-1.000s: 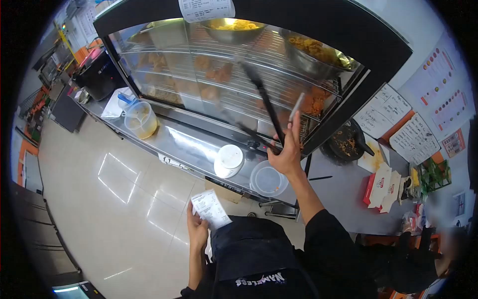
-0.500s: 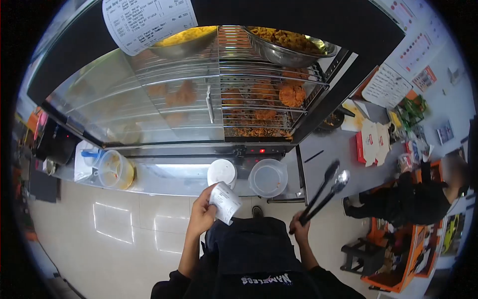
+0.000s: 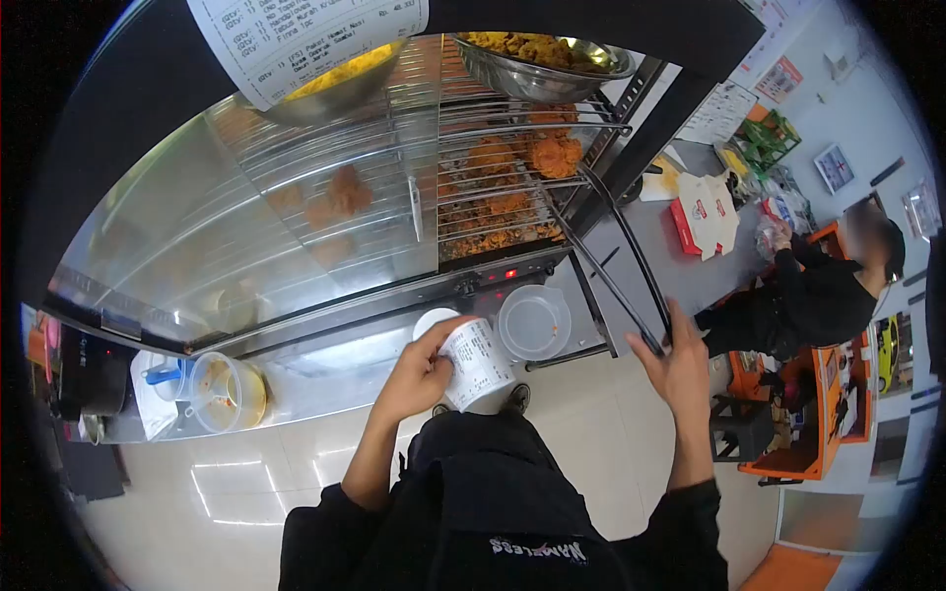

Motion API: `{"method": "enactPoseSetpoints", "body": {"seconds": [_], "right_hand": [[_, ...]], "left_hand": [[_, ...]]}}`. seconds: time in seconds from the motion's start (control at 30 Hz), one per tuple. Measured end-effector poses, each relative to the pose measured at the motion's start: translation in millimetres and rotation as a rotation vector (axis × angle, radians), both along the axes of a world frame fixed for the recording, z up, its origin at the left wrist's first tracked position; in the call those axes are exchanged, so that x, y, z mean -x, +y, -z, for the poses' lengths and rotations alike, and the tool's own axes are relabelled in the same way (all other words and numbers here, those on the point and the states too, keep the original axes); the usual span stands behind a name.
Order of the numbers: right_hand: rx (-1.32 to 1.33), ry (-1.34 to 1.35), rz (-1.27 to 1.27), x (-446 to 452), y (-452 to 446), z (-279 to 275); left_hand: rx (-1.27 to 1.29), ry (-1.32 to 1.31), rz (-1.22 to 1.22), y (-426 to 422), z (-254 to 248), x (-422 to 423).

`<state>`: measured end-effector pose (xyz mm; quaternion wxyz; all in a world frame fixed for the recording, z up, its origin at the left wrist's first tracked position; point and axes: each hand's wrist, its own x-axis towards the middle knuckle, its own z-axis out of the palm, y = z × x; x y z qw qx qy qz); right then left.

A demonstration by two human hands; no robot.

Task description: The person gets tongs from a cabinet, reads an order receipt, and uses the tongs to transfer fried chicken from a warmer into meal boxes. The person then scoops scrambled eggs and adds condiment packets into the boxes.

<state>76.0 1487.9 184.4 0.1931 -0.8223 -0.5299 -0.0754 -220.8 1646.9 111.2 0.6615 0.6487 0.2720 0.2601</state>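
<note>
I hold the tongs [image 3: 619,297] at the cabinet's [image 3: 138,138] opening, arms spread, apparently so the tips reach the fried chicken [image 3: 555,155]; contact I can't tell. My right hand's [image 3: 682,369] fingers pinch the handles; my left hand's [image 3: 419,376] pinch a receipt [image 3: 477,366], print facing me, presumably for reading.

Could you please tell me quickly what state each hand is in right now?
Left hand: closed, holding a printed receipt.
Right hand: holding the tongs, whose arms are spread apart.
</note>
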Motion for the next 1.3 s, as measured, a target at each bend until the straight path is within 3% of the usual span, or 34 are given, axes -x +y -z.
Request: {"method": "enactPoseSetpoints", "body": {"seconds": [0.13, 0.33, 0.47, 0.57, 0.7, 0.8, 1.03, 1.3], "right_hand": [[0.136, -0.172, 0.165, 25, 62, -19], [0.363, -0.076, 0.136, 19, 98, -46], [0.310, -0.077, -0.017, -17, 104, -49], [0.408, 0.306, -0.014, -37, 103, -73], [0.350, 1.079, 0.099, -56, 98, -62], [0.300, 1.512, -0.050, -68, 92, -47], [0.291, 1.873, -0.182, -72, 64, -8], [0.174, 1.916, -0.469, -104, -12, 41]], "left_hand": [[0.039, -0.014, 0.032, -22, 14, 11], [0.121, -0.011, -0.043, -39, 38, 39], [0.115, -0.049, -0.079, -36, 44, 50], [0.133, -0.056, -0.112, -33, 43, 52], [0.168, -0.061, -0.111, -33, 37, 47], [0.159, -0.067, -0.097, -34, 41, 42], [0.169, -0.033, -0.078, -42, 44, 32], [0.195, 0.012, -0.025, -41, 50, -8]]}}
